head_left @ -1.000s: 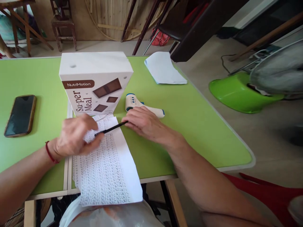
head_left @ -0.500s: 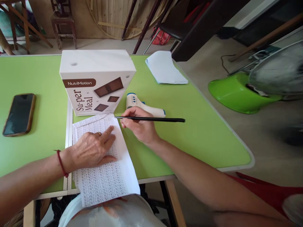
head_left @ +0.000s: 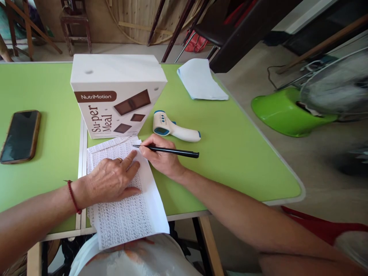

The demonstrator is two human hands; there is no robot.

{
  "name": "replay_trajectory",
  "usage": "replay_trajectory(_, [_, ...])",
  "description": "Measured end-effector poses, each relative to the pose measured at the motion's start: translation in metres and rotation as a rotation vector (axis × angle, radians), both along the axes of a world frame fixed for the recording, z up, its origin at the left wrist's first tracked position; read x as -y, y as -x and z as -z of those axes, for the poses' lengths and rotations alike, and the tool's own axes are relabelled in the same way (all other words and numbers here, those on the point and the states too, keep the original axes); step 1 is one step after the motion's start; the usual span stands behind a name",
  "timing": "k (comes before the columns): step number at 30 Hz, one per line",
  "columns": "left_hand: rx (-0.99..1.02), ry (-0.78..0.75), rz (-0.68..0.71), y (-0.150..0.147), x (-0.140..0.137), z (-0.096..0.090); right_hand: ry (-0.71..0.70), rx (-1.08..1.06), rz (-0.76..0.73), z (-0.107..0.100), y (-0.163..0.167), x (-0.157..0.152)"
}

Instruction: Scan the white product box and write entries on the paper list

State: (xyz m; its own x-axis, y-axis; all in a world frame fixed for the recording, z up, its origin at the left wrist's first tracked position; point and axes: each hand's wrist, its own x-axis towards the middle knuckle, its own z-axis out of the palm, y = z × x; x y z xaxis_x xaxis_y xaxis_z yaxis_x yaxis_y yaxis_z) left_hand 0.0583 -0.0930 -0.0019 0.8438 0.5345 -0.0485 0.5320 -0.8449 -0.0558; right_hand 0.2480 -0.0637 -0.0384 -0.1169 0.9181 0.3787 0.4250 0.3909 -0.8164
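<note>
A sheet of paper (head_left: 123, 218) covered in rows of handwriting lies at the table's front edge, partly hanging over it. My left hand (head_left: 113, 178) rests flat on the sheet with its fingers spread, wearing a ring and a red bracelet. Near the sheet's upper right corner, my right hand (head_left: 161, 155) grips a black pen (head_left: 181, 152), its tip at the paper. Just behind the sheet stands a white "NutriMotion Su-per Meal" box (head_left: 115, 99). A white and blue infrared thermometer (head_left: 175, 128) lies beyond my right hand.
On the green table (head_left: 230, 161), a smartphone (head_left: 20, 136) lies at the left and a stack of white paper (head_left: 201, 80) at the back right. A bright green plastic stool (head_left: 281, 113) and a fan (head_left: 339, 84) stand on the floor to the right. Chairs are behind the table.
My right hand has moved slightly down and left, bringing the pen tip onto the paper. The pen has swung to a different angle, and more of the thermometer shows. My left hand stays put.
</note>
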Motion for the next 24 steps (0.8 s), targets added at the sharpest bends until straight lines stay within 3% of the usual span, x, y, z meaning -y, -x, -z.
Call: replay_trajectory(24, [-0.023,0.013,-0.001,0.0001,-0.0004,-0.0020,-0.005,0.009,-0.010,-0.0016,-0.0008,-0.0001])
